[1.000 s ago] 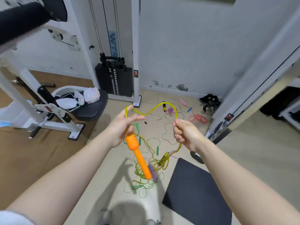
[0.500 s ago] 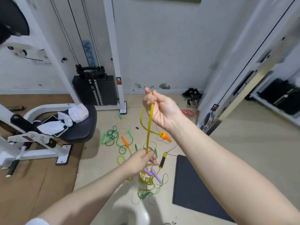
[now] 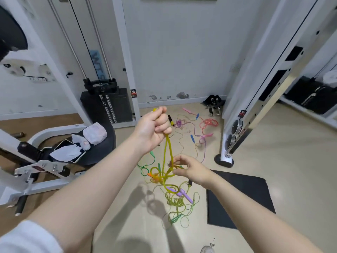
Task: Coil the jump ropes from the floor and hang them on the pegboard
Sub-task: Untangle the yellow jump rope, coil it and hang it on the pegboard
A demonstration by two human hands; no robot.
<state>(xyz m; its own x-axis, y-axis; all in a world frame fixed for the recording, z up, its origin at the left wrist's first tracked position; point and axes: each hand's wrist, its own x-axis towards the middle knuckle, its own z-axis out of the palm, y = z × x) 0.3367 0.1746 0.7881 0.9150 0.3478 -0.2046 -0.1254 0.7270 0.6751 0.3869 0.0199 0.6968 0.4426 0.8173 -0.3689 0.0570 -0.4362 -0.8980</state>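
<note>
Since half a second ago your hands have swapped heights. Your left hand [image 3: 153,128] now grips the yellow rope [image 3: 168,148] up at 12 o'clock, so the loops hang straight. Your right hand [image 3: 189,168], at 3 o'clock, pinches the lower strands to gather them. Other ropes [image 3: 207,123] lie tangled on the floor [image 3: 273,152]. No pegboard is visible; the rope's handles are hard to pick out.

One head-worn camera looks forward and down, close above the floor [image 3: 273,161].

yellow rope [image 3: 168,148] top hidden in fist, orange handles [image 3: 154,176] blurred
</note>
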